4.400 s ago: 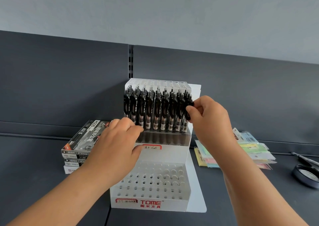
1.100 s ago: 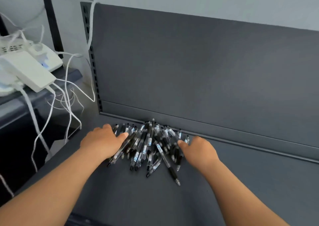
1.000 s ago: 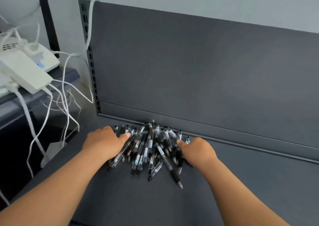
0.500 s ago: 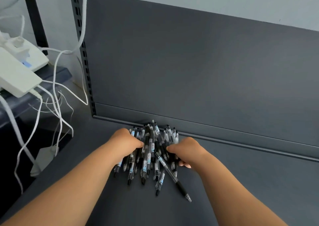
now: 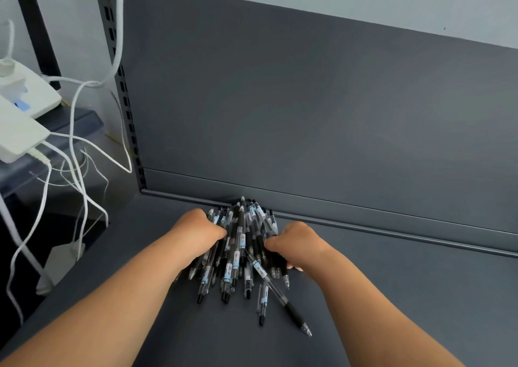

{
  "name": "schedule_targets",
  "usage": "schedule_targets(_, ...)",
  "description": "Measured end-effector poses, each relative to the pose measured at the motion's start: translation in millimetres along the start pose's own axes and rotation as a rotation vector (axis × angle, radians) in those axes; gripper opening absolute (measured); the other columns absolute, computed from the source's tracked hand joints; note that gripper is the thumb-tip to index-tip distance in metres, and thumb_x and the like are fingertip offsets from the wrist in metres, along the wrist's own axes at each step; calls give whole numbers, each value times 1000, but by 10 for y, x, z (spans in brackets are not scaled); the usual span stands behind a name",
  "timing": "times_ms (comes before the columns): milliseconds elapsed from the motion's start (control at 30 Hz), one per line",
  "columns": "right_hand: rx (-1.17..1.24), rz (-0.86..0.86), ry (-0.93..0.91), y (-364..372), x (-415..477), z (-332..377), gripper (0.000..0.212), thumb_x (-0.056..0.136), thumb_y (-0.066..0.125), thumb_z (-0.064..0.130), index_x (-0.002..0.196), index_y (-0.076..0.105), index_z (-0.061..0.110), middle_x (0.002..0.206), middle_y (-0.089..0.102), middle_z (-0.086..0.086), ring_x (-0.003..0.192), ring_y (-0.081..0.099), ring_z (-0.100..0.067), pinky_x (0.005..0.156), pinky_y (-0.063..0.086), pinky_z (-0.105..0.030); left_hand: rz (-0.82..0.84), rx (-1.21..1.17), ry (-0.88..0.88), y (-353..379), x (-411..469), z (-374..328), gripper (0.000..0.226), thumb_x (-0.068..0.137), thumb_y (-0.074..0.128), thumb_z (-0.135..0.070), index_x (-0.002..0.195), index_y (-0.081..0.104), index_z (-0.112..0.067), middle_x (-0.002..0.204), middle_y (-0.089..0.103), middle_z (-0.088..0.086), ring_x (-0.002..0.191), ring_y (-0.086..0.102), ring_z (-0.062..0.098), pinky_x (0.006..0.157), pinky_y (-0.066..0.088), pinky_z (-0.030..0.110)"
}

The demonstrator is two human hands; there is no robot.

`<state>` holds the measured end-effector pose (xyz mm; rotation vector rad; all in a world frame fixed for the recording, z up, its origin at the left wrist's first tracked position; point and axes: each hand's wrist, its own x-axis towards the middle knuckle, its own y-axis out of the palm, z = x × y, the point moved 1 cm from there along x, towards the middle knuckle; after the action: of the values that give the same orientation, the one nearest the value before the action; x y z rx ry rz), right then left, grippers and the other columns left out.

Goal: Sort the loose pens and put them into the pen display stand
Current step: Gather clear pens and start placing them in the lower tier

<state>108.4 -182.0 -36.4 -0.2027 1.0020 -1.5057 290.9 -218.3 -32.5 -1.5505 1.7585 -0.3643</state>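
A pile of several black and clear pens point(image 5: 238, 243) with blue labels lies on the dark grey shelf point(image 5: 392, 296), bunched into a tight bundle against the back panel. My left hand point(image 5: 199, 233) grips the bundle from its left side, fingers curled round the pens. My right hand point(image 5: 294, 244) grips it from the right side, fingers curled under. One pen point(image 5: 280, 293) sticks out diagonally toward the front right. The pen display stand is out of view.
The shelf's dark back panel point(image 5: 308, 114) rises right behind the pens. To the left, past the shelf's edge, white power strips point(image 5: 19, 119) and hanging white cables point(image 5: 75, 156) sit on a lower surface.
Both hands have squeezed inward, gathering the spread pens into a narrower bundle. The camera has come closer and turned from the display stand to this pile.
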Motion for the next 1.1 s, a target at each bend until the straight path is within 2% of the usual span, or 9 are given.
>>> schedule_targets(200, 37, -14, 2, 22, 3, -1, 29, 75, 61, 21, 64, 35, 15, 57, 37, -2, 52, 34, -20, 52, 28, -25, -25, 21, -17, -19, -22, -38, 36, 86, 67, -25, 96, 36, -11, 73, 41, -1, 60, 39, 10, 53, 35, 22)
schedule_targets(433, 59, -12, -51, 11, -60, -40, 30, 83, 60, 24, 66, 36, 17, 61, 36, 1, 56, 34, -18, 52, 27, -26, -3, -60, -57, -18, -32, -37, 24, 83, 66, -20, 87, 47, -5, 69, 42, 4, 56, 39, 16, 48, 31, 23)
schedule_targets(500, 110, 7, -75, -1, -102, -60, 22, 87, 59, 26, 75, 45, 14, 63, 41, 1, 55, 36, -16, 51, 29, -25, -8, -100, -35, 1, -43, -20, 24, 86, 61, -20, 102, 49, -7, 71, 41, 2, 61, 40, 15, 53, 32, 25)
schedule_targets(600, 205, 18, -97, -30, -128, -106, 25, 91, 55, 30, 93, 56, 6, 74, 48, -2, 65, 42, -18, 59, 35, -27, -17, -173, -18, 0, -24, 32, 48, 92, 54, -23, 134, 41, -3, 73, 36, -2, 62, 35, 11, 61, 33, 27)
schedule_targets(667, 241, 14, -101, -71, -147, -139, 24, 93, 52, 33, 93, 55, 9, 77, 46, -3, 71, 40, -19, 64, 34, -30, -16, -230, -13, -31, -8, 68, 43, 93, 53, -26, 129, 45, -4, 79, 41, 1, 67, 39, 14, 71, 35, 29)
schedule_targets(800, 309, -16, -94, -185, -205, -238, 23, 93, 51, 38, 85, 49, 16, 75, 47, -4, 71, 42, -21, 67, 36, -33, -19, -360, 3, -169, -14, 85, 14, 92, 53, -26, 94, 51, -13, 85, 48, 4, 77, 47, 19, 78, 36, 32)
schedule_targets(900, 443, -25, -118, -299, -297, -285, 24, 95, 50, 34, 80, 51, 15, 75, 58, -5, 70, 52, -21, 67, 43, -33, 4, -491, 13, -246, -9, -2, 26, 89, 55, -29, 105, 56, -8, 99, 60, 10, 97, 56, 28, 91, 43, 41)
schedule_targets(1000, 593, -34, -140, -419, -433, -321, 18, 98, 48, 25, 84, 51, 14, 69, 62, -1, 64, 57, -18, 61, 46, -31, 84, -688, 61, -204, -76, -206, 11, 93, 50, -16, 84, 53, -9, 71, 53, 6, 60, 49, 18, 58, 44, 29)
schedule_targets(1100, 646, -35, -154, -531, -564, -409, 15, 99, 47, 24, 90, 51, 13, 69, 63, -2, 62, 59, -17, 61, 47, -29, 209, -846, 76, -65, -279, -453, 7, 95, 52, -13, 90, 53, -8, 68, 50, 5, 53, 54, 16, 48, 53, 27)
